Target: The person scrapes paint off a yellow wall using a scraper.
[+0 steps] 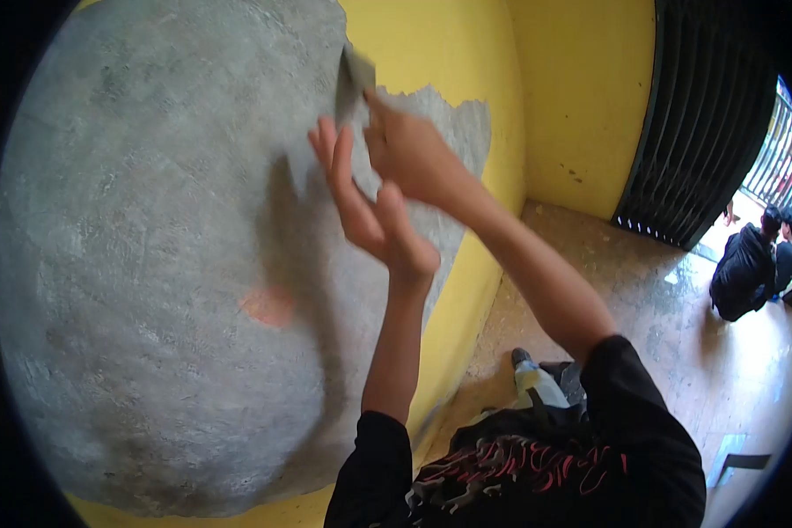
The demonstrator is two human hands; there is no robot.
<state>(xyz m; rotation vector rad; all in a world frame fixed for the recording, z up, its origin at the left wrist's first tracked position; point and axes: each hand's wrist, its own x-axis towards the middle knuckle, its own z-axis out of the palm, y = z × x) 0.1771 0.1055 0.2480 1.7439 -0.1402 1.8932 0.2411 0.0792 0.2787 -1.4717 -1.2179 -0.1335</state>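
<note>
My right hand (411,157) is wrapped round the handle of a putty knife (361,72). Its blade is raised at the wall, where grey plaster (150,220) meets yellow paint (422,44) along a ragged edge. Slight blur hides whether the blade touches the surface. Just below and to the left, my left hand (374,211) is open, fingers stretched upward and thumb apart, holding nothing. It is close to the grey plaster, and I cannot tell if it touches. A reddish patch (269,305) shows in the plaster lower down.
A dark folding metal gate (686,114) stands at the right beyond the yellow corner. Past it, two people (752,260) in dark clothes are low down near the bright opening. The tiled floor (651,352) has shiny and stained areas.
</note>
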